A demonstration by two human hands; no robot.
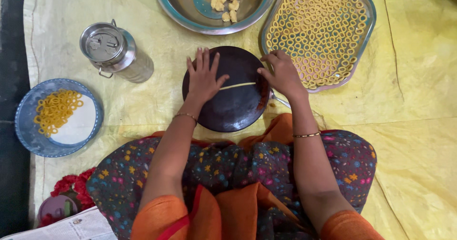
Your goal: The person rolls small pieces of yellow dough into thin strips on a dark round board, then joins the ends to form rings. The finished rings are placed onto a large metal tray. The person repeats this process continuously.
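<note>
A dark round pan (238,107) lies upside down on the yellow sheet in front of my knees. Across its top runs a thin rope of yellow dough (238,85). My left hand (203,76) rests flat with fingers spread on the rope's left end. The rope's right end is under the fingers of my right hand (282,73), which is bent at the pan's right edge. Neither hand grips anything.
A steel tray (366,35) full of small dough rings lies at upper right. A steel bowl (190,16) with dough lumps sits at the top. A lidded steel can (114,49) stands at left, with a blue plate (28,130) of rings below it. Newspaper (71,226) lies at bottom left.
</note>
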